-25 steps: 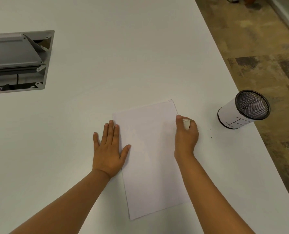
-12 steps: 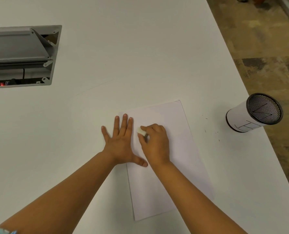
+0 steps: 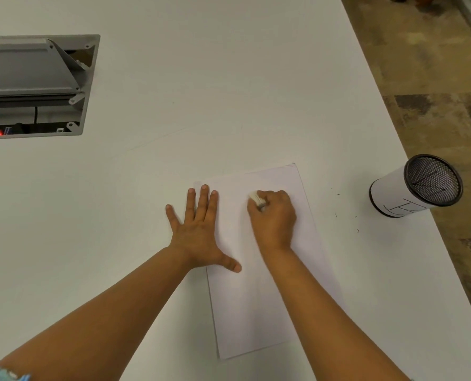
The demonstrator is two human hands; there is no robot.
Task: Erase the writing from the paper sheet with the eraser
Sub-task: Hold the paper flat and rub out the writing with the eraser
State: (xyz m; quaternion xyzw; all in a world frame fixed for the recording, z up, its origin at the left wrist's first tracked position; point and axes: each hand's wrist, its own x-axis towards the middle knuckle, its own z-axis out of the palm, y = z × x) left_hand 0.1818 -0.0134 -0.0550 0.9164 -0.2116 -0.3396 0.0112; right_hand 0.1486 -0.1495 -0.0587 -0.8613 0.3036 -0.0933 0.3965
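A white paper sheet (image 3: 259, 292) lies on the white table (image 3: 201, 92) in front of me. No writing shows on its visible surface. My left hand (image 3: 198, 229) lies flat with spread fingers over the sheet's left edge, pressing it down. My right hand (image 3: 274, 218) sits on the upper part of the sheet with curled fingers gripping a small white eraser (image 3: 256, 198), whose tip touches the paper.
A mesh pen cup (image 3: 415, 185) wrapped in white paper stands near the table's right edge, which drops to the floor. Small dark eraser crumbs (image 3: 347, 213) dot the table between the sheet and the cup. A grey open cable box (image 3: 33, 86) is set into the table at the far left.
My right hand with the eraser went from the sheet's right edge to its left part beside my left hand, then back toward the middle. My left hand stays pressed on the sheet.
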